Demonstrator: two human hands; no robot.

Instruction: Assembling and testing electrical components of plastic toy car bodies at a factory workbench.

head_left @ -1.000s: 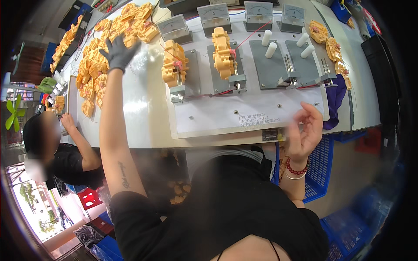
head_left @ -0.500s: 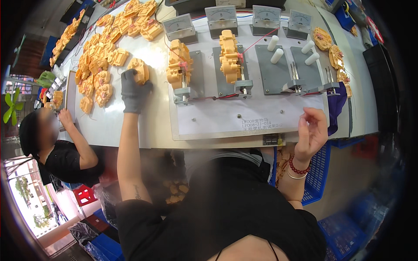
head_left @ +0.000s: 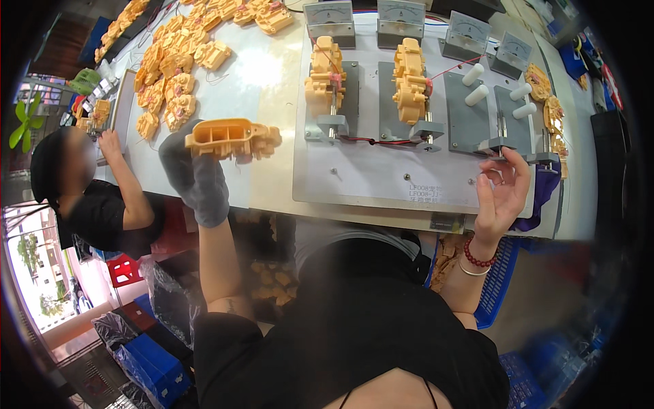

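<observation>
My left hand (head_left: 197,180), in a grey glove, grips a yellow plastic gear housing (head_left: 228,138) and holds it up above the table's near edge. An open hollow compartment of the housing faces me. My bare right hand (head_left: 503,194), with a red bead bracelet and a bangle, is raised at the right of the white test board (head_left: 368,184). Its fingers are loosely curled and apart, with nothing seen in them, close to the metal clamp of a grey fixture plate (head_left: 463,126). Two more yellow housings (head_left: 325,78) (head_left: 411,82) stand upright on fixtures at the left of the board.
Analog meters (head_left: 400,24) line the board's back. White pegs (head_left: 477,95) rise from the right fixtures. A pile of yellow housings (head_left: 170,61) covers the table's left; several more (head_left: 553,109) lie far right beside a purple cloth (head_left: 545,201). A co-worker (head_left: 102,184) sits at left.
My left hand has lifted the housing off the table, brought it nearer and turned it. My right hand has moved slightly up and right toward the fixture. The view has shifted.
</observation>
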